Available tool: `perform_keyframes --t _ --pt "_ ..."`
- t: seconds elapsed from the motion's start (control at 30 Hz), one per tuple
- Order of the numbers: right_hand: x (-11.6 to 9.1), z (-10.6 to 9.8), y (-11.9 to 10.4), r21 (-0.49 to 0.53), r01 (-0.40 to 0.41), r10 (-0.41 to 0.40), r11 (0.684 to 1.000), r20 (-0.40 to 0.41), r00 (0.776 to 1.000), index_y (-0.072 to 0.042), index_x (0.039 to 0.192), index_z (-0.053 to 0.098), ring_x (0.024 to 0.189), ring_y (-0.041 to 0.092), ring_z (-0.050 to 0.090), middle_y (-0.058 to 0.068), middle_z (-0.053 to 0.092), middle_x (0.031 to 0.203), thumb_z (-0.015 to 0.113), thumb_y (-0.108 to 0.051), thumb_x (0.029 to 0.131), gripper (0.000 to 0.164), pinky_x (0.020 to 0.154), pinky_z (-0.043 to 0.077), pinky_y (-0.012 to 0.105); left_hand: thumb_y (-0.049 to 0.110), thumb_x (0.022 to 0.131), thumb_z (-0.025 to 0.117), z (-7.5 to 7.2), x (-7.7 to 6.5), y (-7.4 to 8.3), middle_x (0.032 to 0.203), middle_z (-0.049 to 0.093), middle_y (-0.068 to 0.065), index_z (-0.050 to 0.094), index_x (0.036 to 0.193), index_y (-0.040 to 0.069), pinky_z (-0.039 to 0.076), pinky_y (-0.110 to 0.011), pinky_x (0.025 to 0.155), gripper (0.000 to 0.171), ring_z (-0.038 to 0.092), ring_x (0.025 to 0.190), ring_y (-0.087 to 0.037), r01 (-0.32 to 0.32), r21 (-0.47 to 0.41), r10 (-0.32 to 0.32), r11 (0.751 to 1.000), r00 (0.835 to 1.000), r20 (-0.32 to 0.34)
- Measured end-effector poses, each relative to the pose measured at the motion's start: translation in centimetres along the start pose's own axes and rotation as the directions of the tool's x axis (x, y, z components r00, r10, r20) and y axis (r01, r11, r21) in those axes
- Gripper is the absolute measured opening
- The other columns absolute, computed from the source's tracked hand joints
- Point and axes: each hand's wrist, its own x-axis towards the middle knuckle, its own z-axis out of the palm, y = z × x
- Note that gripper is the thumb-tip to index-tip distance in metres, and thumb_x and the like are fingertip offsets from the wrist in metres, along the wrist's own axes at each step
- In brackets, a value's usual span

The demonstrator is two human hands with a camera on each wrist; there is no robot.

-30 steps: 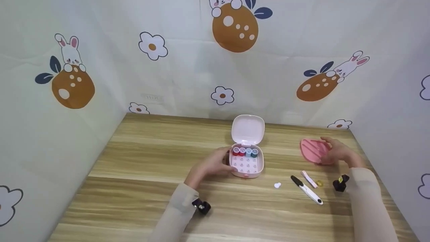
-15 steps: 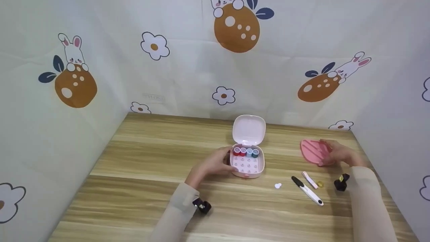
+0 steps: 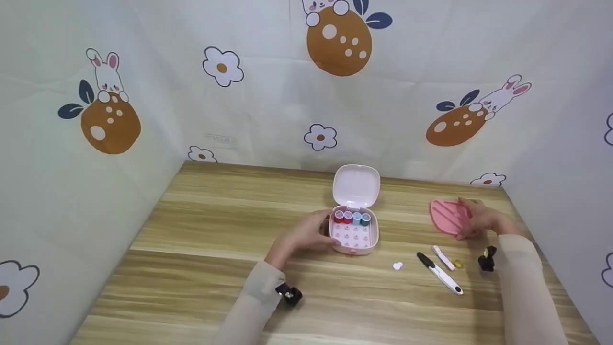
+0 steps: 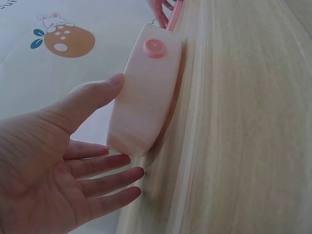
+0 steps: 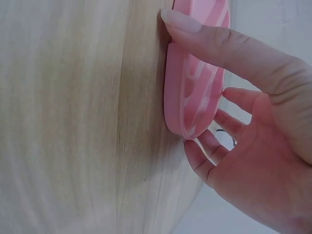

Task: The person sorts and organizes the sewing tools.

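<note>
My left hand holds the near left side of an open pink sewing box. Its thumb lies on the front wall, while the fingers reach round the side. Inside, several thread spools in red, light blue and dark teal stand in the back row, with bare pegs in front of them. At the right, my right hand grips the right side of a pink slotted tray that lies on the table. In the right wrist view, the thumb presses the near edge of the tray and the fingers curl round the far side.
Between box and right arm lie a black-and-white stick-like tool, a short pink-and-white stick, a small yellow round piece and a little white piece. The box's raised lid stands near the patterned back curtain.
</note>
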Motion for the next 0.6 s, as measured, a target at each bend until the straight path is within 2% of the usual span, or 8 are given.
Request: perform_keyframes --t 0.13,0.27,0.43,0.6 --pt "0.19 -0.04 -0.04 -0.030 0.015 -0.015 0.999 -0.019 1.000 0.006 0.164 0.002 0.139 0.069 0.010 0.049 -0.008 0.157 0.092 -0.018 0.077 0.128 0.117 0.019 0.082 0.017 0.087 0.087 -0.02 0.03 -0.05 0.153 0.057 -0.016 0.044 0.159 0.005 0.041 -0.045 0.123 0.084 0.055 0.141 -0.032 -0.003 -0.003 0.003 1.000 1.000 0.000" --pt "0.35 -0.01 0.13 -0.087 0.062 -0.068 0.994 -0.065 0.996 0.011 0.160 0.012 0.140 0.072 0.011 0.052 0.000 0.155 0.091 -0.016 0.077 0.118 0.115 0.014 0.085 0.017 0.087 0.087 -0.05 -0.01 -0.06 0.152 0.058 -0.017 0.046 0.157 0.004 0.041 -0.046 0.123 0.082 0.055 0.140 -0.032 -0.011 -0.004 0.011 1.000 1.000 0.000" --pt "0.24 0.12 0.30 -0.124 0.066 -0.077 0.990 -0.091 0.993 0.013 0.157 0.018 0.135 0.067 0.023 0.050 0.015 0.149 0.091 -0.024 0.080 0.113 0.114 0.022 0.084 0.018 0.087 0.087 -0.03 -0.04 -0.06 0.151 0.058 -0.017 0.048 0.155 0.004 0.039 -0.047 0.124 0.080 0.053 0.141 -0.034 -0.014 0.009 0.014 1.000 1.000 -0.005" --pt "0.27 0.47 0.41 -0.156 0.081 -0.100 0.985 -0.122 0.987 0.015 0.155 0.022 0.131 0.066 0.032 0.049 0.025 0.142 0.092 -0.029 0.076 0.114 0.112 0.030 0.081 0.018 0.087 0.087 0.02 -0.04 -0.02 0.153 0.057 -0.018 0.046 0.157 0.003 0.039 -0.047 0.124 0.082 0.053 0.142 -0.035 -0.012 0.004 0.012 1.000 1.000 -0.003"
